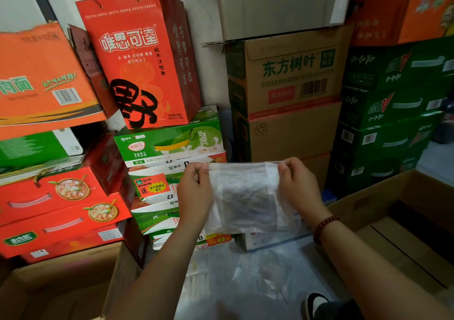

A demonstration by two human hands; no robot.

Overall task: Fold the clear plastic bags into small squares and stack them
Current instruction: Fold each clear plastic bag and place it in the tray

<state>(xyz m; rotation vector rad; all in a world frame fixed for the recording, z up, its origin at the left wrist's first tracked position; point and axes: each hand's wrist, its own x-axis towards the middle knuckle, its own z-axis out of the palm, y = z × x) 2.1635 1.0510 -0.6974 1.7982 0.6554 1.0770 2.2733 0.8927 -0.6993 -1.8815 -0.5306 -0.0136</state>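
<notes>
Cardboard cartons, stacked against the wall: brown tea cases [290,81], green drink cases [393,113], a tall red gift box [137,59], red and orange food boxes at the left. Open brown carton [403,221], lower right. Pale plastic-covered surface [245,282] below the arms, with more clear film lying loose on it. Clear plastic bag [245,196], held up in the air between both hands, well above the surface, its top edge stretched level and the rest hanging, seemingly already doubled over. Left hand [194,191], thumb and fingers pinching the top left corner. Right hand [298,184], pinching the top right corner; red bead bracelet [324,228] at the wrist. Risk, as judged: slick film may slide from either pinch, or trapped air may spring the fold open, leaving a crooked square.
</notes>
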